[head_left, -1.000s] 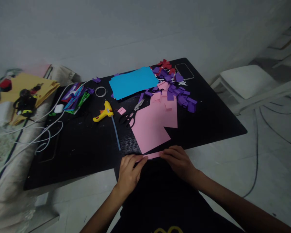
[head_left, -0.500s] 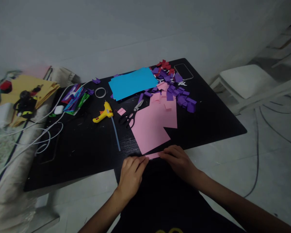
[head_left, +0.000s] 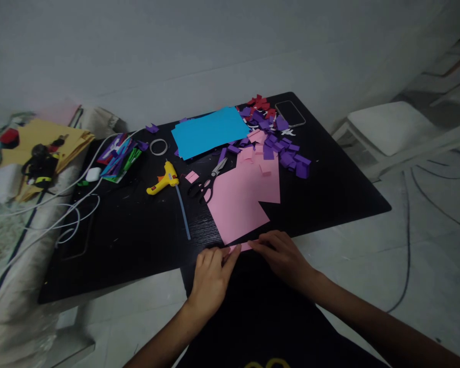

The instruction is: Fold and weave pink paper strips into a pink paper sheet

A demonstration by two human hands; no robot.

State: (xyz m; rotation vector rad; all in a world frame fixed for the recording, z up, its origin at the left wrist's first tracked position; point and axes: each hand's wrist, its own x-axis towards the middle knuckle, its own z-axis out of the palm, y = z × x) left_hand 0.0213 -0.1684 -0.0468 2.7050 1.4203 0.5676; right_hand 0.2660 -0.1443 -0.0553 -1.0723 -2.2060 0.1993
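A narrow strip of pink paper [head_left: 244, 247] lies along the table's front edge between my two hands. My left hand [head_left: 211, 271] grips its left end, with the thumb stretched along the strip. At the right end, the fingers of my right hand [head_left: 281, 251] are closed on the same strip. Just beyond it are larger sheets of pink paper [head_left: 239, 204], flat on the table. Black-handled scissors [head_left: 209, 184] rest at their left side, partly over the paper. A small folded pink piece [head_left: 192, 177] is left of the scissors.
On the black table [head_left: 138, 245] lie a yellow glue gun [head_left: 164, 179] with a glue stick, a tape roll [head_left: 158, 147], blue sheets [head_left: 210, 132], purple folded pieces [head_left: 287, 153] and a phone [head_left: 290, 113]. White cables [head_left: 76, 209] cross the left side. A white chair [head_left: 391, 125] stands right.
My left thumb has slid to the right along the pink strip, away from its fingers. My right fingertips have shifted slightly left. The other things stay put.
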